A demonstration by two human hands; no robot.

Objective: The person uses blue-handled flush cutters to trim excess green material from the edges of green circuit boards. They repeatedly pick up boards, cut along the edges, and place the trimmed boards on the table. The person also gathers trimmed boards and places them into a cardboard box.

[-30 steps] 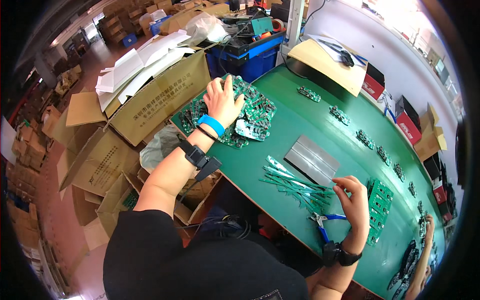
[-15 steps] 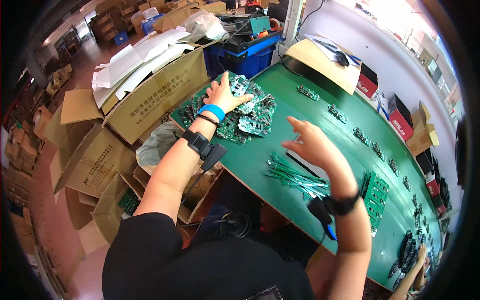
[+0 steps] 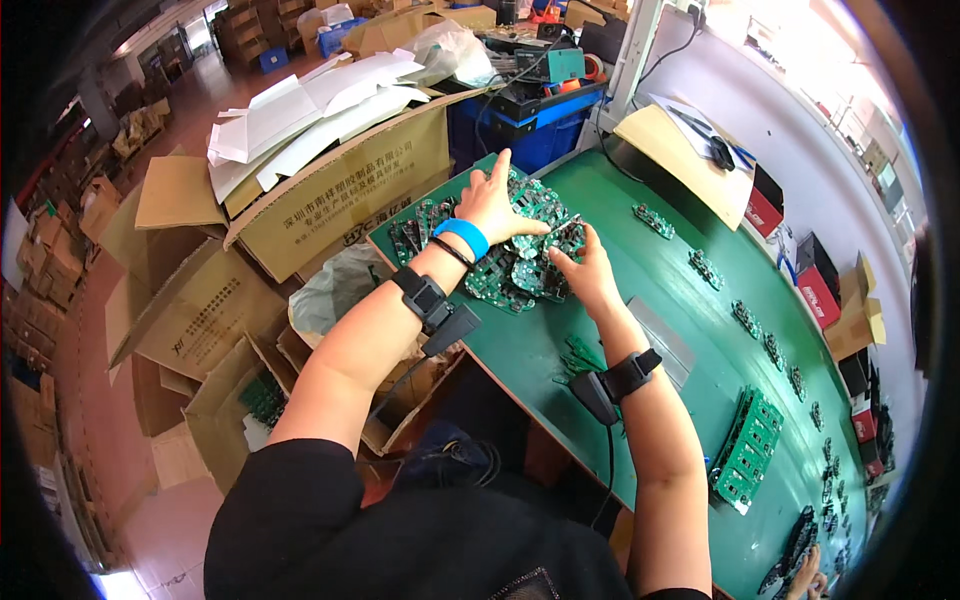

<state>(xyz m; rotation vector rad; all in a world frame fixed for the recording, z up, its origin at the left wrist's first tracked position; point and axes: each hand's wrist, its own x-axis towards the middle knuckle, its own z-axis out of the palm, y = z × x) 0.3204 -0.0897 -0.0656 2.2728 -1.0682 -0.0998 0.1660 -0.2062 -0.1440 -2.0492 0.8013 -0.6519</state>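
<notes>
A heap of small green circuit boards (image 3: 515,280) lies at the table's left end. My left hand (image 3: 492,208), with a blue wristband, rests on top of the heap, its thumb and forefinger spread wide. At the heap's right edge is my right hand (image 3: 592,275). Its thumb and forefinger are apart and curve around boards there; its other fingers are mostly hidden. Both wrists carry black strapped devices. Under my right forearm, thin green strips (image 3: 580,358) are partly covered. Beside them lies a flat grey plate (image 3: 660,338).
Green panels of joined boards (image 3: 750,450) lie right of my right arm. Several small board assemblies (image 3: 705,268) form a line along the green table (image 3: 650,270). Cardboard boxes (image 3: 335,205) crowd the left side. Another person's hand (image 3: 806,575) shows at the lower right.
My right hand has moved left from above the strips to the heap's right edge. My left hand stays on the heap with fingers spread. The whole view has shifted slightly.
</notes>
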